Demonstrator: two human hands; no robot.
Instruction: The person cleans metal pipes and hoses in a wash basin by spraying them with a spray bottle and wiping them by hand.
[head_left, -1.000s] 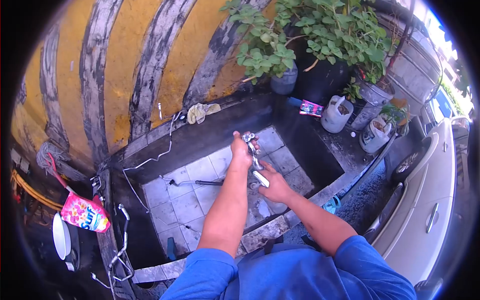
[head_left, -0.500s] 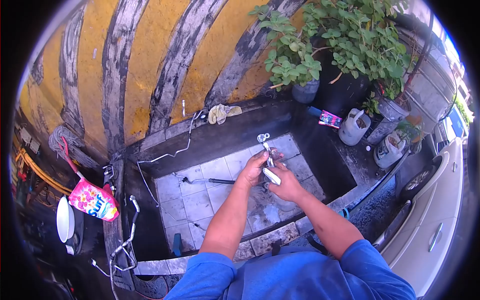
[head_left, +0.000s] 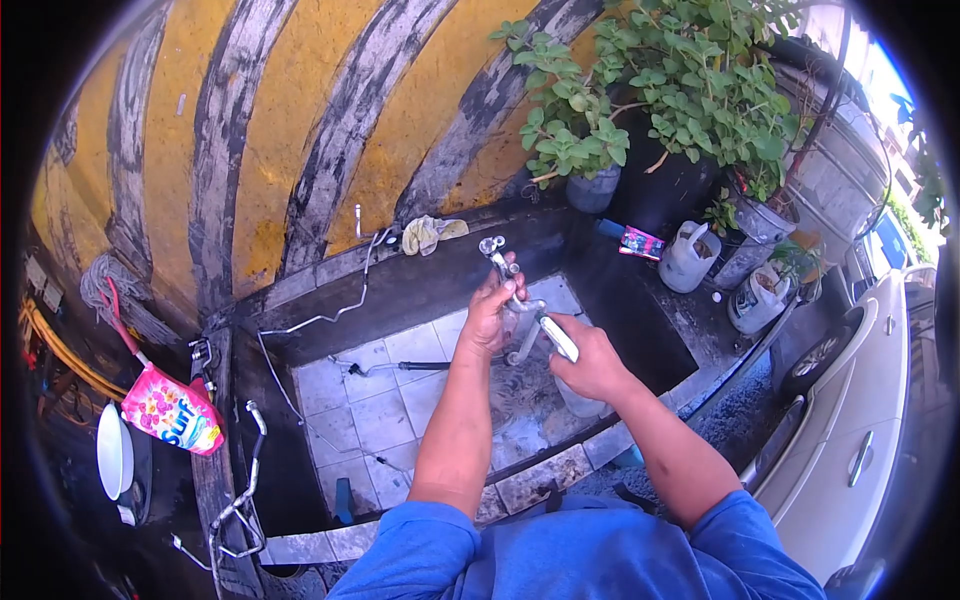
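Observation:
My left hand (head_left: 486,318) is closed around a bent metal pipe (head_left: 499,262), its flanged end pointing up and away from me. The pipe's lower part curves down between my hands, over the tiled basin (head_left: 345,398). My right hand (head_left: 592,362) grips a white-handled tool (head_left: 558,338), its tip against or very near the pipe's bend. The working end of that tool is too small to make out. Below my right hand, a pale container (head_left: 578,402) is partly hidden in the basin.
On the basin floor lie a black-sleeved hose (head_left: 420,366) and a blue-green block (head_left: 344,500). A thin pipe (head_left: 330,318) and a cloth (head_left: 434,234) rest along the back ledge. Left are a Surf pouch (head_left: 172,408) and bent pipes (head_left: 236,510); right, jugs (head_left: 690,256) and a car (head_left: 850,440).
My left hand has shifted left with the pipe, whose curved part now shows. My right hand has moved slightly right, apart from the left, still gripping the white-handled tool. The view has shifted slightly.

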